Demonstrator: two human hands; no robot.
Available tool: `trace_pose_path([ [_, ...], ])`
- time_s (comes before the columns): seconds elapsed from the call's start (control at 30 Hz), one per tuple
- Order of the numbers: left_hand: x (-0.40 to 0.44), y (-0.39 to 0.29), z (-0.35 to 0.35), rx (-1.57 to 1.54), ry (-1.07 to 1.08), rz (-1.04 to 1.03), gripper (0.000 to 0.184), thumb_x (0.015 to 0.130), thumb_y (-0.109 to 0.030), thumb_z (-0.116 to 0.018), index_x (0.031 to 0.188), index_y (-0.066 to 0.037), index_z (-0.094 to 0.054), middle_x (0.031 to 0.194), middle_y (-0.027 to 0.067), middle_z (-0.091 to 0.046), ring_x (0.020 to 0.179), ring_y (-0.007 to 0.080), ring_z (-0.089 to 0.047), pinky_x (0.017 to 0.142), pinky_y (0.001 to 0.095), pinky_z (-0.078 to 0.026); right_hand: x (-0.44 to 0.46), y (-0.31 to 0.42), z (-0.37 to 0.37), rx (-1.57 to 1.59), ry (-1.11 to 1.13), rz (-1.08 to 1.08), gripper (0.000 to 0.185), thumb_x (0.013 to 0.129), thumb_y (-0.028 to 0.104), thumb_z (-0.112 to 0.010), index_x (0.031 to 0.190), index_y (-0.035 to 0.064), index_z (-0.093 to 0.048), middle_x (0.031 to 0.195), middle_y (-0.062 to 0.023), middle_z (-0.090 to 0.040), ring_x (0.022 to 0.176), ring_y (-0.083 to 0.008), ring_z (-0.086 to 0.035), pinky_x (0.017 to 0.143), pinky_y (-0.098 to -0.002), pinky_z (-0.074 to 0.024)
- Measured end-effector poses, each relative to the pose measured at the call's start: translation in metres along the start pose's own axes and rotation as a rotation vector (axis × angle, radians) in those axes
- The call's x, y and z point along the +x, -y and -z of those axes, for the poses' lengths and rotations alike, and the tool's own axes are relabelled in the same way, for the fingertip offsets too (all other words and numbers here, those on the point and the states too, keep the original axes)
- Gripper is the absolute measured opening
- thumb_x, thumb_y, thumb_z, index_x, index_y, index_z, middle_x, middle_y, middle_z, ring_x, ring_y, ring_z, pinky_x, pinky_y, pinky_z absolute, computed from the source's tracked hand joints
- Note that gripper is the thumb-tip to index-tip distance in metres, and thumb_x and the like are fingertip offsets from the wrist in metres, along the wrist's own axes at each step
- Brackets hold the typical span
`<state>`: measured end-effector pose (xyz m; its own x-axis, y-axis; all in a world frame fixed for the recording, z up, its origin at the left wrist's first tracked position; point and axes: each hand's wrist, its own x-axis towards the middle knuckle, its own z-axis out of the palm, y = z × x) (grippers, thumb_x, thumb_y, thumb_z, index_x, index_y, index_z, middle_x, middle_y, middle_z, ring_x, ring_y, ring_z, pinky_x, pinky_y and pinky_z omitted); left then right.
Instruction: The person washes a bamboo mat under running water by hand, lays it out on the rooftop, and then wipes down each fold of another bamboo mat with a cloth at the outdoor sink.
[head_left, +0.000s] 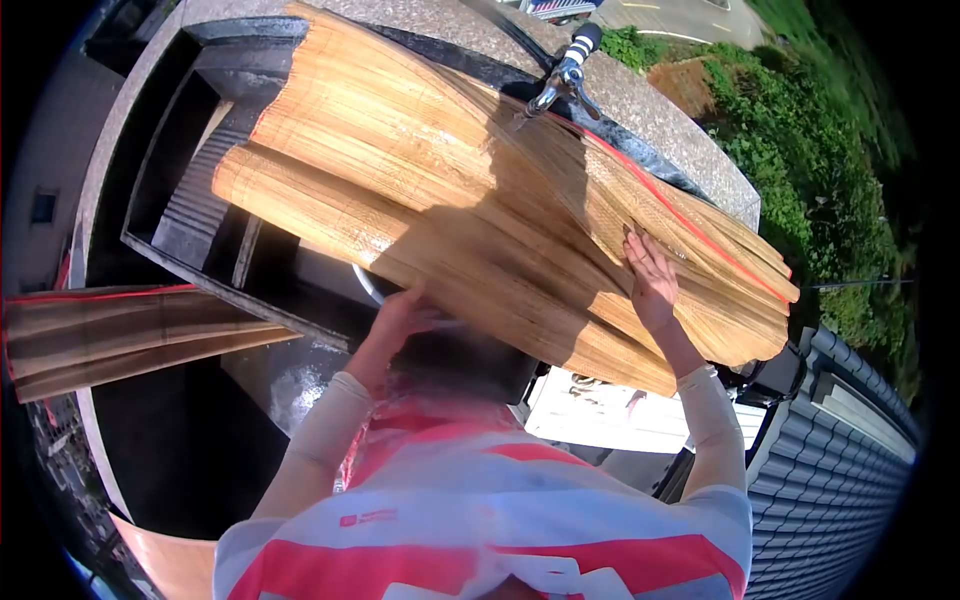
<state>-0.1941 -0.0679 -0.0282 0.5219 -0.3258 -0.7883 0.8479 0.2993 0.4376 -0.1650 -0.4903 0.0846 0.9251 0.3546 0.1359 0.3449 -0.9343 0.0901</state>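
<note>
A wet, straw-coloured woven mat [400,150] with red edging lies in folds across a stone wash sink [160,265]. My left hand [402,318] is at the mat's near edge, its fingers closed about that edge and partly hidden. Farther right, my right hand [652,280] rests flat on top of the mat with its fingers stretched out. Just beyond the mat stands a metal tap [568,78] with a dark and white striped end. The mat covers much of the sink.
Another mat [130,335] with red edging hangs over the sink's left side. A ribbed washboard slab [192,205] is inside the sink. The speckled stone rim [680,125] runs behind the tap. Dark roof tiles [835,500] lie at right, green plants [800,150] beyond.
</note>
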Motion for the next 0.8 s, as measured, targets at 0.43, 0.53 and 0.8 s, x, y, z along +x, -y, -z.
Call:
trace_pose_path([
  [0.43, 0.107, -0.001, -0.028, -0.612, 0.305, -0.177, 0.062, 0.082, -0.039, -0.065, 0.132, -0.008, -0.046, 0.133, 0.0115, -0.05, 0.125, 0.0291, -0.044, 0.107, 0.0472, -0.035, -0.03, 0.076, 0.016, 0.719, 0.545, -0.202, 0.035, 0.073, 0.034, -0.075, 0.098, 0.0099, -0.07, 0.092, -0.0116, -0.067, 0.084, -0.0317, -0.063, 0.074, -0.0383, -0.0508],
  [0.53, 0.136, 0.008, -0.012, -0.56, 0.286, -0.167, 0.058, 0.086, -0.036, -0.062, 0.132, -0.007, -0.044, 0.132, 0.0116, -0.051, 0.121, 0.028, -0.048, 0.103, 0.0448, -0.04, 0.043, 0.068, -0.005, 0.426, -0.095, -0.163, 0.038, 0.072, 0.027, -0.076, 0.103, 0.0053, -0.067, 0.102, -0.0125, -0.066, 0.091, -0.0299, -0.062, 0.079, -0.0375, -0.049],
  [0.8, 0.031, 0.009, 0.025, 0.233, -0.151, -0.065, 0.043, 0.088, -0.038, -0.061, 0.116, -0.007, -0.055, 0.105, 0.006, -0.065, 0.087, 0.0177, -0.064, 0.071, 0.0345, -0.052, 0.126, 0.087, -0.092, 0.381, 0.367, -0.266, 0.082, 0.067, 0.044, -0.076, 0.137, 0.0155, -0.043, 0.121, -0.0118, -0.052, 0.113, -0.0326, -0.051, 0.088, -0.0406, -0.0444],
])
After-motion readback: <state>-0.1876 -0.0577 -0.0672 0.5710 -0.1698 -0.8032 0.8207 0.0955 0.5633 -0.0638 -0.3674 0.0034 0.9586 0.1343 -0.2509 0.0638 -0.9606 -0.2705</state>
